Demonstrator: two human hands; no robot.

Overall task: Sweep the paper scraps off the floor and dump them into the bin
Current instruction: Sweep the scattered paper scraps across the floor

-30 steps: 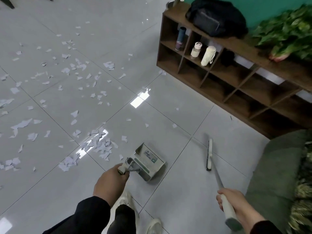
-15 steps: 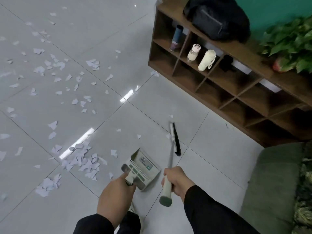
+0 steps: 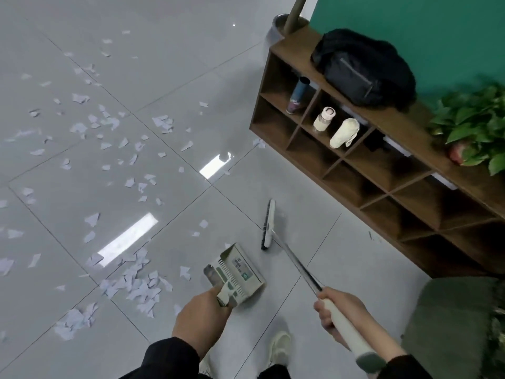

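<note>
Your left hand (image 3: 200,317) grips the dustpan (image 3: 237,272) by its handle, fingers curled round it, the pan low over the floor (image 3: 341,269). Your right hand (image 3: 340,313) is wrapped round the broom (image 3: 297,263) handle; its head sits on the tiles just beyond the pan. Paper scraps (image 3: 136,285) lie heaped left of the dustpan, more scattered farther out.

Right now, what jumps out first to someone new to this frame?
Torn white paper scraps litter the grey tiled floor, thickest in a pile left of the beige plastic dustpan held by the left hand. The right hand grips the long-handled broom, its head on the floor beside the brown wooden cubby shelf.
</note>
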